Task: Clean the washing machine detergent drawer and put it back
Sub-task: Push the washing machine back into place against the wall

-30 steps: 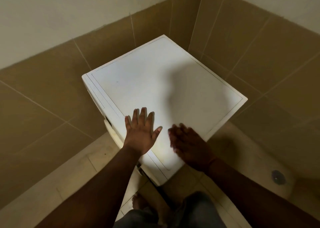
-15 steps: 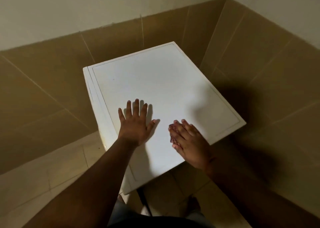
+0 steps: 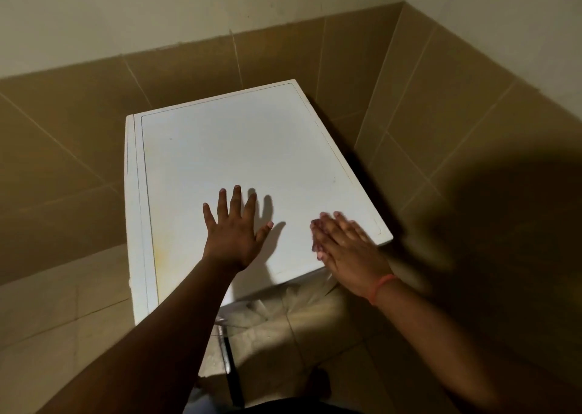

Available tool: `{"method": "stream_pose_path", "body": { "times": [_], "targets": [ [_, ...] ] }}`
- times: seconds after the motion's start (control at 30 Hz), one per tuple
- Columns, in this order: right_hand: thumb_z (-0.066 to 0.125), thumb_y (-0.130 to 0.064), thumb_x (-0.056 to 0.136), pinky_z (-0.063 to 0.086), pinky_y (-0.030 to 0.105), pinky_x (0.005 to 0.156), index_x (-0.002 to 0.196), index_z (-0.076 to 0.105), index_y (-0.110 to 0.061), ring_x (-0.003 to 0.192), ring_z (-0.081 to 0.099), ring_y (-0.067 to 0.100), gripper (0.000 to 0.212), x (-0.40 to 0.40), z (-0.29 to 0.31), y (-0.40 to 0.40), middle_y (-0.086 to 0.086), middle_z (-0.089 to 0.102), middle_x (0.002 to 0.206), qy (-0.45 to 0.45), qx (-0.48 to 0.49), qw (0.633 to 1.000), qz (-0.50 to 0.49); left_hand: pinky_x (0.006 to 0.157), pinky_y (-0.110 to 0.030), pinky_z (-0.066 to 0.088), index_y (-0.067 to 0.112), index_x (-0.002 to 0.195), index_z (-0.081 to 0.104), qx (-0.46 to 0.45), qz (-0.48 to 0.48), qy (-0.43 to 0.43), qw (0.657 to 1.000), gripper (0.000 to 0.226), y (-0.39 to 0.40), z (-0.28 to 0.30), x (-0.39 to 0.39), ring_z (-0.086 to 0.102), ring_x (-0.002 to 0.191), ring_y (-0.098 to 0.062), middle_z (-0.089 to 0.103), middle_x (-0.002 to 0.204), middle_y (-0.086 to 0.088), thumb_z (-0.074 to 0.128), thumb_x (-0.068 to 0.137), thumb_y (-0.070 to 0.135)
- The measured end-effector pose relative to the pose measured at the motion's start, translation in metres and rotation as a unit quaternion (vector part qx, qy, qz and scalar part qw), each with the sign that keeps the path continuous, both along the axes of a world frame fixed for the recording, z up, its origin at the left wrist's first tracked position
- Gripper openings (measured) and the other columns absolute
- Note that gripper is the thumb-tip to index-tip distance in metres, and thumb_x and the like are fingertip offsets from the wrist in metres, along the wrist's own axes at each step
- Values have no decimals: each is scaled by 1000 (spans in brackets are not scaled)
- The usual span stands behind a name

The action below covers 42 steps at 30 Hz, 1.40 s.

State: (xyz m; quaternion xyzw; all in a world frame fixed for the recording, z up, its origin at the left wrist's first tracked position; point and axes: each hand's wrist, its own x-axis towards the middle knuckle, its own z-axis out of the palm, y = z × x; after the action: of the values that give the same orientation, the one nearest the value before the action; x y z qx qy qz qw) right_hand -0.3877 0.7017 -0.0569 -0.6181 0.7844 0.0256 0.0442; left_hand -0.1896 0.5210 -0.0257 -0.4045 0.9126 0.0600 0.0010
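Note:
A white washing machine [image 3: 239, 149] stands in a tiled corner, seen from above so only its flat top shows. My left hand [image 3: 234, 231] is spread flat over the middle of that top with straight fingers. My right hand [image 3: 343, 246] is over the near right corner of the top, fingers straight and together, slightly blurred. Neither hand holds anything. The detergent drawer and the machine's front are hidden from this angle.
Brown tiled walls [image 3: 441, 130] close in behind and to the right of the machine. Pale floor tiles [image 3: 63, 303] lie to the left and near me. A dark hose or cable [image 3: 231, 369] runs down the floor below the machine's near edge.
The view has swung to the right and up, so the machine's front panel has dropped out of sight. Both hands stay flat over the top, the right one nearer the corner.

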Motion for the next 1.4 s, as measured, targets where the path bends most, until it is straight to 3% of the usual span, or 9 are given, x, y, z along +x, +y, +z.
{"method": "stream_pose_path", "body": {
  "times": [0.1, 0.5, 0.6, 0.73, 0.87, 1.0, 1.13, 1.27, 1.4],
  "targets": [
    [18, -44, 97, 25, 51, 118, 154, 28, -23, 149, 18, 34, 61, -27, 3, -2, 7, 24, 162, -18, -21, 988, -152, 115, -65, 3, 23, 156, 7, -9, 5, -4, 1000, 82, 10, -2, -7, -5, 150, -35, 3, 164, -11, 7, 90, 70],
    [11, -48, 99, 24, 48, 119, 156, 18, -24, 151, 13, 31, 62, -40, -5, -29, 6, 17, 164, -7, 11, 1000, 12, 115, -64, 1, 23, 157, 6, -11, 40, -25, 999, 84, 6, 1, 31, -6, 150, -34, 3, 164, -12, 3, 88, 71],
    [13, -45, 98, 27, 53, 117, 154, 28, -18, 148, 20, 38, 64, -47, 5, -47, 13, 26, 160, -18, -17, 990, -140, 115, -63, -1, 24, 157, 4, -7, 50, -31, 998, 85, 1, 4, 45, -9, 150, -34, 0, 164, -11, 1, 87, 72],
    [18, -45, 97, 25, 49, 119, 155, 25, -23, 150, 16, 32, 63, 8, 3, -56, 5, 19, 164, -8, -9, 999, 38, 116, -62, -2, 24, 156, 0, -1, 51, -28, 998, 84, -10, 7, 59, -13, 149, -33, -4, 164, -10, 0, 87, 71],
    [24, -42, 102, 25, 52, 118, 154, 26, -19, 149, 17, 37, 57, 27, 4, -72, 10, 23, 162, -11, -38, 991, -127, 116, -62, -3, 26, 156, -3, 4, 57, -25, 998, 83, -22, 10, 76, -16, 149, -32, -7, 164, -8, -1, 87, 71],
    [27, -41, 99, 28, 50, 116, 153, 30, -19, 148, 23, 35, 58, 94, 1, -88, 8, 26, 161, 12, -18, 992, 122, 116, -64, -1, 25, 156, 0, -1, 62, -30, 998, 83, -40, 9, 104, -12, 149, -33, -4, 164, -9, -1, 86, 70],
    [23, -42, 99, 27, 52, 116, 153, 30, -18, 148, 20, 38, 60, 120, 8, -118, 10, 26, 160, -8, -40, 998, -47, 116, -62, -2, 26, 156, 2, -2, 82, -25, 996, 79, -62, 11, 137, -12, 149, -31, -4, 164, -8, 3, 89, 70],
    [29, -40, 101, 26, 51, 117, 155, 25, -18, 149, 19, 35, 58, 190, 5, -138, 8, 22, 162, 1, -18, 984, 179, 115, -64, -2, 26, 156, 0, 10, 97, -18, 995, 75, -88, 12, 169, -12, 149, -32, -6, 164, -9, 10, 94, 66],
    [28, -40, 101, 27, 53, 116, 154, 26, -17, 149, 15, 37, 58, 219, 8, -170, 10, 22, 162, -18, -33, 999, 25, 115, -64, 0, 25, 155, 3, 15, 107, -3, 994, 73, -117, 7, 200, -9, 150, -33, -2, 164, -11, 9, 95, 65]
  ]
}}
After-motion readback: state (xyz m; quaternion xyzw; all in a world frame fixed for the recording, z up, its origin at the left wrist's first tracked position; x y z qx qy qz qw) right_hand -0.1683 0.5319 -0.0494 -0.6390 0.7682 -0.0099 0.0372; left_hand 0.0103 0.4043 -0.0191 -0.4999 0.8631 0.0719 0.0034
